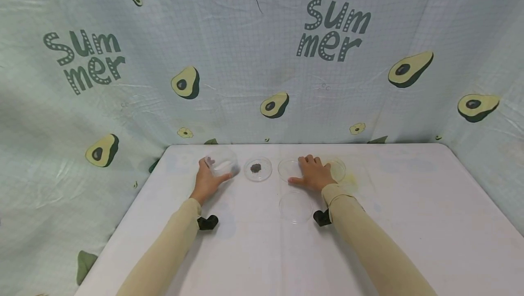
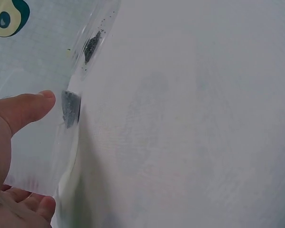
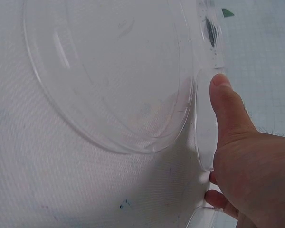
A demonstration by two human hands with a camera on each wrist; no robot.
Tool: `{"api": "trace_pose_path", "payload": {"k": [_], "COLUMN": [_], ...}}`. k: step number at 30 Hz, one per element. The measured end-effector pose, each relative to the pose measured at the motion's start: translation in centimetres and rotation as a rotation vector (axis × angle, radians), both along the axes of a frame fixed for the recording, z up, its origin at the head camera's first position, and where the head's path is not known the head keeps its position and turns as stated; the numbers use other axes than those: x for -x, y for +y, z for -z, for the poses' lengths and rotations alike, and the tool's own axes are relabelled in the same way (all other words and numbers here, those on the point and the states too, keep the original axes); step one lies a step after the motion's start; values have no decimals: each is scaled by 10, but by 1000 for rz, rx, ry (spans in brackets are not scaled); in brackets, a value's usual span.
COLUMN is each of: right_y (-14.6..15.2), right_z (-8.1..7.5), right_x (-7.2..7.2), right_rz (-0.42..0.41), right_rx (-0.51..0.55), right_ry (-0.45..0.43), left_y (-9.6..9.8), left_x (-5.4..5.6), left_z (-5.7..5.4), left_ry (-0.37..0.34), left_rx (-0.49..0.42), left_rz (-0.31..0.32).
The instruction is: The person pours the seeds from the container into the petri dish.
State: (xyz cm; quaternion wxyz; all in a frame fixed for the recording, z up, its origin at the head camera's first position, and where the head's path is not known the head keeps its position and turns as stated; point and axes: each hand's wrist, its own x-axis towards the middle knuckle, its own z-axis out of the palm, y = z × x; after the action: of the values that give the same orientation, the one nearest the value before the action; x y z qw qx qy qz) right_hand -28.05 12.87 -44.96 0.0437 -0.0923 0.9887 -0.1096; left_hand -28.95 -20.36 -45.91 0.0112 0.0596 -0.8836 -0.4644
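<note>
My left hand [image 1: 207, 181] is at a clear rounded container [image 1: 223, 162] on the far left of the table. In the left wrist view the thumb and fingers lie on either side of its clear wall, and a grey patch shows low on it. My right hand [image 1: 314, 174] holds a clear petri dish [image 1: 288, 170] by its edge, thumb on the near side and fingers on the far side. Between the hands lies another petri dish [image 1: 264, 174] with a small dark heap of grains [image 1: 255, 168]. Nearer me is a clear dish or lid [image 1: 295, 207], large in the right wrist view.
A dish with a yellowish tint [image 1: 338, 170] sits just right of my right hand, beside a yellow stain [image 1: 350, 180] on the white table [image 1: 409, 223]. A patterned curtain [image 1: 229, 50] hangs behind the table's far edge.
</note>
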Motion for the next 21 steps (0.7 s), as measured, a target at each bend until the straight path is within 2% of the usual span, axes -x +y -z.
{"api": "trace_pose_path", "payload": {"k": [6,15,21], "right_y": [0,0,1], "right_z": [1,1,-1], "right_x": [0,3,2], "right_rz": [1,-2,-3], "right_rx": [0,-4,0], "right_ry": [1,5,-3], "left_y": [1,4,6], "left_x": [0,-1,-1], "left_z": [-1,-8,-12], "left_ry": [13,81,92], "left_rx": [-7,-7,7], "left_rz": [7,15,24]}}
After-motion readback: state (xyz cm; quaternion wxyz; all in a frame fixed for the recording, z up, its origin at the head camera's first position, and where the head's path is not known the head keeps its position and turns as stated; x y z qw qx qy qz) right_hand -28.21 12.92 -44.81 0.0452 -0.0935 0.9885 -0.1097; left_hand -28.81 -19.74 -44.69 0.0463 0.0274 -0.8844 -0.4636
